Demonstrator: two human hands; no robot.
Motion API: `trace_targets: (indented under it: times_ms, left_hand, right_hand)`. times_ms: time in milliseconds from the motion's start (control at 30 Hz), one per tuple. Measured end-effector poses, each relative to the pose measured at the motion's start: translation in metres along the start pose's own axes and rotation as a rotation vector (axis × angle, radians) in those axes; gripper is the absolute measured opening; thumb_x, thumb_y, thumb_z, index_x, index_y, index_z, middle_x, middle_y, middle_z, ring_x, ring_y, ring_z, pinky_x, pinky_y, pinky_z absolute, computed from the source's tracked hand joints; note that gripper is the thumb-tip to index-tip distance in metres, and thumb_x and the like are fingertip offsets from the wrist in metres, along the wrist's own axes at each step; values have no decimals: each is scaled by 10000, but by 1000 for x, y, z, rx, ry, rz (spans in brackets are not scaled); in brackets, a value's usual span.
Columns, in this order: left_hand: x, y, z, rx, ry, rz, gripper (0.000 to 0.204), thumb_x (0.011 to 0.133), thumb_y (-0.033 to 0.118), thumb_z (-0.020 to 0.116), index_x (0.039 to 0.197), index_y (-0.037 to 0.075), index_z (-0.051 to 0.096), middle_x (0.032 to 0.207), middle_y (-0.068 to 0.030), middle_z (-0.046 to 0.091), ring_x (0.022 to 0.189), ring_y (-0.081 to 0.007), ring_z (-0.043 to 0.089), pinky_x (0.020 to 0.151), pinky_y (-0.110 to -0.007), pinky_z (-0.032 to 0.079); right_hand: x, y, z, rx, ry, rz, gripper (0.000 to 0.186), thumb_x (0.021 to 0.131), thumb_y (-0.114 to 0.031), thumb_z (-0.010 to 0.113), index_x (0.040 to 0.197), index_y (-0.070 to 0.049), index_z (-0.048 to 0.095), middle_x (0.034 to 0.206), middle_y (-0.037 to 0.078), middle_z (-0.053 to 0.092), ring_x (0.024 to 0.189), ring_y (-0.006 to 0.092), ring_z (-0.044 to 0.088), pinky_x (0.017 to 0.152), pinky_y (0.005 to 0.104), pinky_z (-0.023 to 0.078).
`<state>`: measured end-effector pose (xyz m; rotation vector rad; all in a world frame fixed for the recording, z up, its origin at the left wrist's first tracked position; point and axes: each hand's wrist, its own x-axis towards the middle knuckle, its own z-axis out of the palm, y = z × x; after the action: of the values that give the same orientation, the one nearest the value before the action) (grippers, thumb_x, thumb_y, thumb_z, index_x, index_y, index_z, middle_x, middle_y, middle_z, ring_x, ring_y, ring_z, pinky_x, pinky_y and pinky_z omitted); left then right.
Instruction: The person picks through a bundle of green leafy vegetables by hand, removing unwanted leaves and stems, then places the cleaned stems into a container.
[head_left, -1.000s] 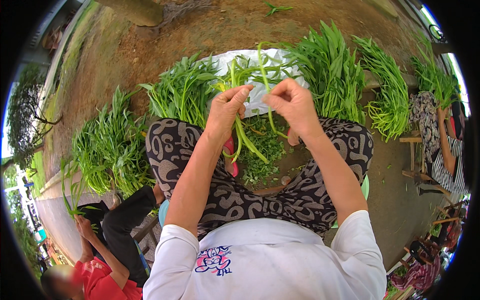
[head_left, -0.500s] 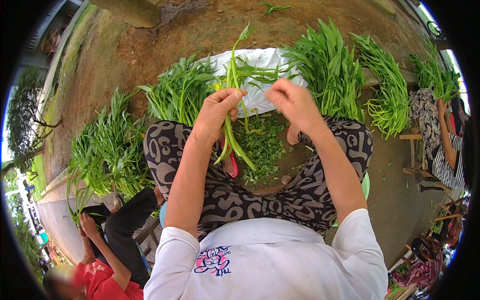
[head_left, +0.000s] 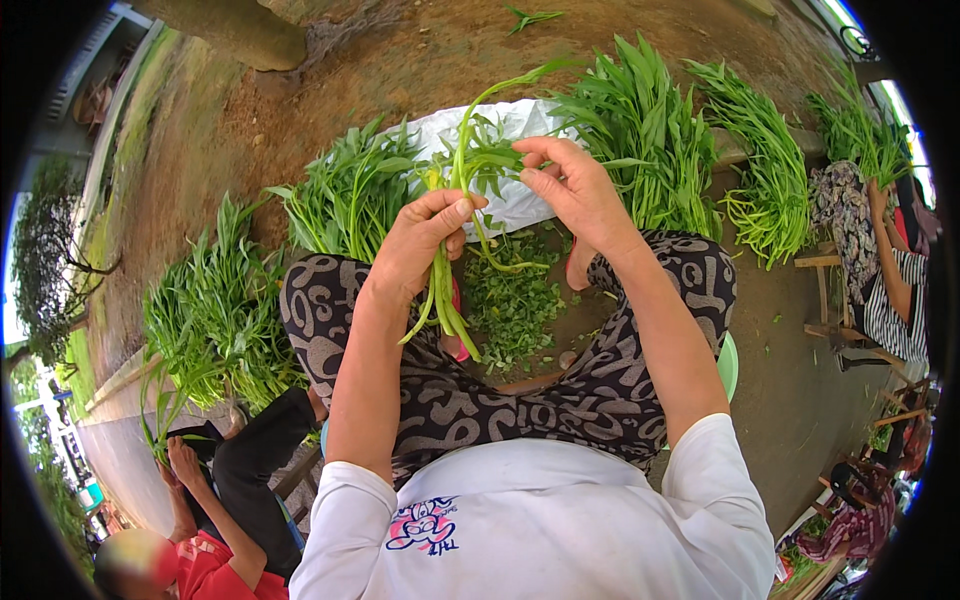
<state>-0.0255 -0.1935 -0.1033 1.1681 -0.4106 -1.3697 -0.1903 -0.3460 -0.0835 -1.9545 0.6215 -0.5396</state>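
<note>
My left hand [head_left: 425,235] is closed around a few long pale-green stems of water spinach [head_left: 447,300]. Their cut ends hang below the fist, and the leafy tops bend over to the right above it. At those leaves is my right hand [head_left: 575,190], with thumb and index finger apart and leaf tips reaching between them. Plucked green leaves [head_left: 515,310] lie in a loose heap on the ground between my feet. Behind the hands, a white plastic sheet [head_left: 520,205] is spread out, with leafy water spinach bunches [head_left: 350,190] on its left edge.
Tall water spinach bunches [head_left: 650,150] stand right of the sheet, with another pile [head_left: 765,170] beyond. More greens [head_left: 215,300] are heaped at the left. A co-worker in a red shirt [head_left: 215,560] handles stems at lower left; another person in stripes [head_left: 890,310] sits at right.
My right hand has moved slightly left and down to the leafy tops, its fingers spreading. The held stems have tilted, and their top now arches to the right.
</note>
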Motion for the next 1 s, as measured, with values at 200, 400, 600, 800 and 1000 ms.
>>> trace_targets:
  times_ms: [200,400,600,800,1000]
  left_hand:
    - [-2,1,1,-6,-28,-19,200,912,209,655,997,33,693,633,34,507,554,-59,441,500,-207,367]
    - [-5,3,-2,55,-31,-18,218,902,242,667,992,47,707,615,28,509,556,-63,448,499,-204,346]
    - [-6,4,0,72,-57,-28,222,895,242,673,1002,51,711,614,32,508,568,-66,452,515,-204,347]
    - [-6,4,2,14,-37,-35,218,883,222,688,990,33,706,638,36,519,574,-67,451,532,-207,372]
    - [-6,4,0,-24,-42,-42,216,876,203,698,982,15,698,669,31,550,586,-65,456,537,-210,387]
  right_hand:
    - [-1,13,3,-120,-98,3,338,940,-107,538,1268,-25,540,1122,87,616,901,140,603,786,289,492]
    - [2,1,-10,252,-103,213,306,954,-152,533,1236,-37,561,1153,79,632,899,134,619,783,283,493]
    - [-5,-2,6,272,-46,123,247,914,-128,621,1138,-26,599,994,47,660,829,112,612,724,258,493]
    - [-5,-3,2,-123,120,-134,138,891,-73,639,1010,-5,618,870,41,638,764,101,598,681,239,487]
    - [0,3,0,14,190,-126,134,854,-71,659,960,0,618,840,86,646,720,178,615,656,283,493]
